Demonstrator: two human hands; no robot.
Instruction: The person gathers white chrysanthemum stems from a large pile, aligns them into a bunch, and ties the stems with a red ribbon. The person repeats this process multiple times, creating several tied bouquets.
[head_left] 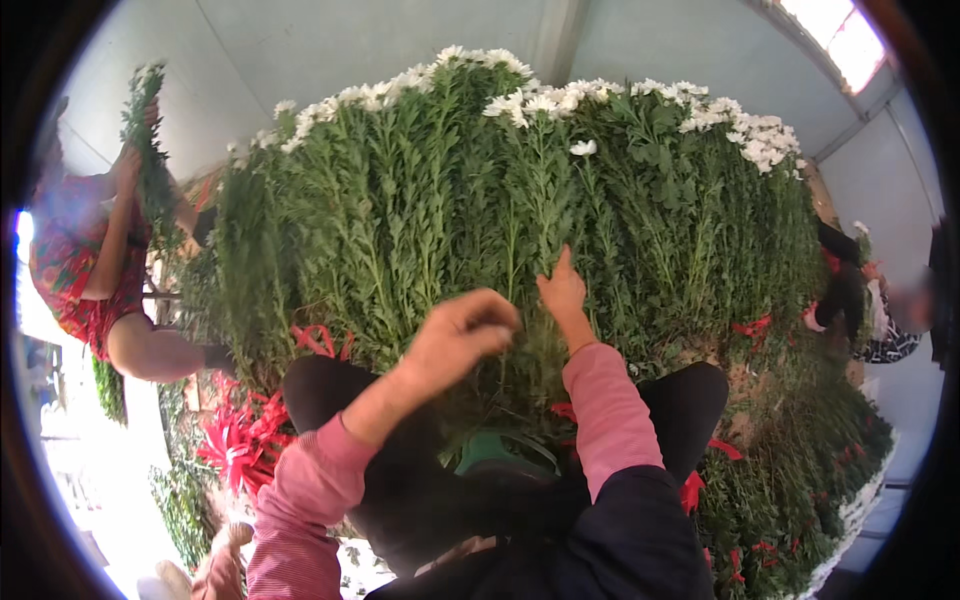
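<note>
A broad heap of white chrysanthemums (430, 190) lies before me, leafy green stems toward me and white blooms along the far edge. My right hand (565, 290) is over the stems at the middle, index finger stretched out and thumb apart; it touches or nearly touches them, and nothing shows in its grasp. To its left, my left hand (465, 330) is raised over the near stem ends, slightly blurred. Its fingers are curved with a gap to the thumb, and no flower is visible in it. One white bloom (583, 148) sits lower than the rest, beyond my right hand.
Red ribbons (240, 440) lie at the left, near my knee. A green plastic item (500, 450) is between my legs. More ribbon-tied flower bunches (800, 490) lie at the right. A person (100, 250) at the left holds up a bunch; another person (890, 310) is at the far right.
</note>
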